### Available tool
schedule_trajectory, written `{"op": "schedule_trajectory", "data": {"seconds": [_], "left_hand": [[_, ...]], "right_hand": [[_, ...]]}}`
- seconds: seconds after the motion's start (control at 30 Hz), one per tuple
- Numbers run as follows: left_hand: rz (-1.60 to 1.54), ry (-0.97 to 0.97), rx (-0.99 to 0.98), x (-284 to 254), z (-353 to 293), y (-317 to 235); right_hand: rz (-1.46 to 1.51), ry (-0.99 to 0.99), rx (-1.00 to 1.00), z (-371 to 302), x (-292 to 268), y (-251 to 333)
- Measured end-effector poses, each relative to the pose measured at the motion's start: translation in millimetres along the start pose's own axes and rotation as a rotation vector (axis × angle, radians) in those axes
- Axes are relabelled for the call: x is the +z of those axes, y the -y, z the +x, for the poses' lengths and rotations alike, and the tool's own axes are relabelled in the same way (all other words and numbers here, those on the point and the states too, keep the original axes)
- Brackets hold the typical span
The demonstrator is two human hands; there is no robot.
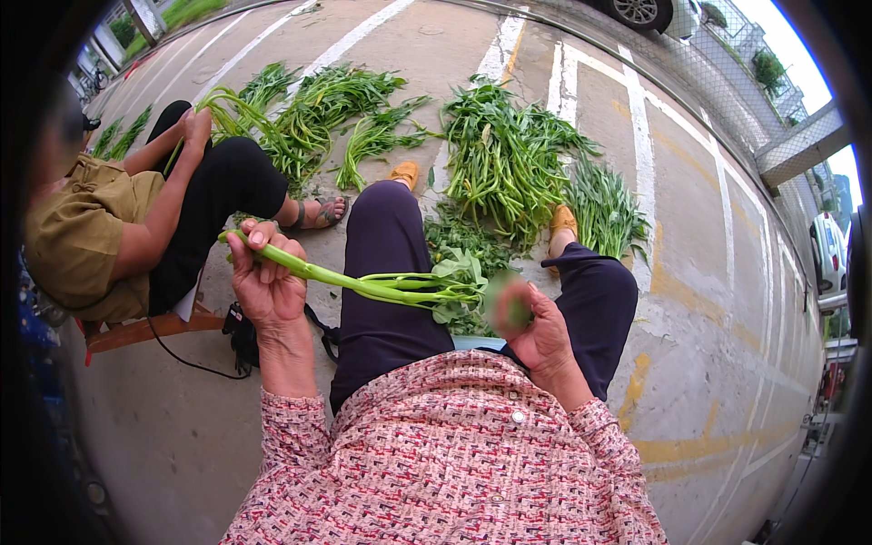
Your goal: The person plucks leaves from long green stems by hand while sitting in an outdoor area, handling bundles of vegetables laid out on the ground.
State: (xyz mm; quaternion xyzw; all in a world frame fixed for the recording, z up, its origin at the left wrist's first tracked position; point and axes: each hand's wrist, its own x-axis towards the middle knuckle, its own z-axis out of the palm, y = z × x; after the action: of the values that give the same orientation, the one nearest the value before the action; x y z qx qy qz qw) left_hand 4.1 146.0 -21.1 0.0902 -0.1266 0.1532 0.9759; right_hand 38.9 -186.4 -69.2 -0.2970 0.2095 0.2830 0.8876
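My left hand (pixel 265 277) grips the thick end of a bundle of green leafy stalks (pixel 381 286) that stretches across my lap to the right. My right hand (pixel 531 327) pinches the leafy end of the same bundle; its fingertips are blurred. I sit with dark trousers and orange shoes (pixel 405 173). Plucked leaves (pixel 468 241) lie on the ground between my legs.
Piles of the same greens (pixel 504 154) lie spread on the paved ground with painted lines ahead. Another person (pixel 136 218) sits at my left on a low wooden stool (pixel 145 329), holding stalks. A black cable and pouch (pixel 241 331) lie by my left knee. Parked cars stand far right.
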Motion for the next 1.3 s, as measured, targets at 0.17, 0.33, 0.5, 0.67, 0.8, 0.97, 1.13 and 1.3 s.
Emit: {"op": "schedule_trajectory", "data": {"seconds": [0.17, 0.33, 0.5, 0.67, 0.8, 0.97, 1.13, 1.3], "left_hand": [[0.018, -0.026, 0.032, -2, 1, -4], [0.042, -0.081, 0.062, -3, 0, -6], [0.110, -0.092, 0.057, -1, -1, -12], [0.165, -0.100, 0.061, 9, -3, -15], [0.191, -0.117, 0.079, 14, -2, -15], [0.218, -0.141, 0.100, 14, -3, -17], [0.228, -0.162, 0.103, 15, -2, -16], [0.234, -0.184, 0.106, 14, -1, -17]], "right_hand": [[-0.014, -0.064, -0.001, 1, -2, 1], [-0.070, -0.239, -0.066, 5, -19, 9], [-0.113, -0.320, -0.153, 10, -38, 23], [-0.181, -0.335, -0.190, 23, -42, 40], [-0.276, -0.350, -0.226, 51, -46, 55], [-0.629, -0.383, -0.354, 100, -36, 67], [-1.148, -0.244, -0.355, 151, -27, 77], [-1.220, -0.102, -0.485, 174, -35, 72]]}}
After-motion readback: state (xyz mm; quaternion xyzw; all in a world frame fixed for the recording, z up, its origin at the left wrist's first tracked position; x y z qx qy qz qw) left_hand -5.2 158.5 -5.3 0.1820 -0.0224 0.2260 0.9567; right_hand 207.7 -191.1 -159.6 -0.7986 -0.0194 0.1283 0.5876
